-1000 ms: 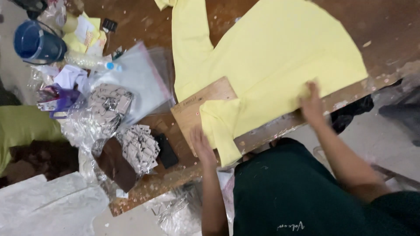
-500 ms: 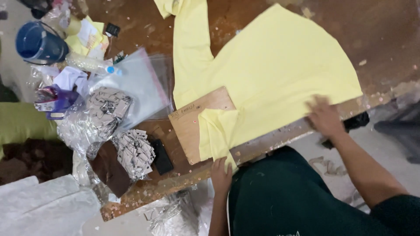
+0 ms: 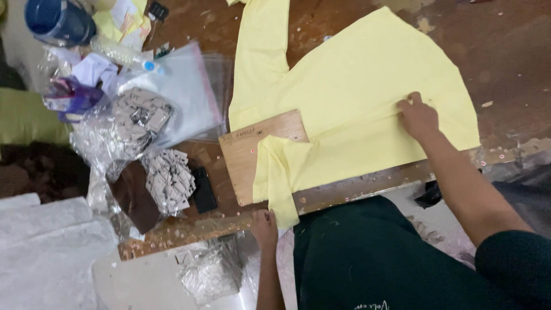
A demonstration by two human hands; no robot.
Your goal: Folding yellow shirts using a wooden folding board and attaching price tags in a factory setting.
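Note:
A pale yellow garment [image 3: 356,97] lies spread on a brown wooden table [image 3: 516,51], partly over a light wooden board [image 3: 247,150]. My right hand [image 3: 419,117] rests flat on the garment near its right side, fingers pressing the cloth. My left hand [image 3: 264,225] is at the table's near edge, just left of the garment's sleeve [image 3: 278,178], which hangs over the edge. Whether that hand grips the cloth or only the table edge is not clear.
Left of the board lie clear plastic bags [image 3: 183,92], bags of grey card tags [image 3: 166,181], a black phone [image 3: 204,189] and a plastic bottle [image 3: 123,54]. A blue bucket [image 3: 57,20] stands at top left. White sacks [image 3: 46,247] sit below left.
My right hand moved from the table's near edge up onto the garment. My left hand drew back from the sleeve to the table's near edge.

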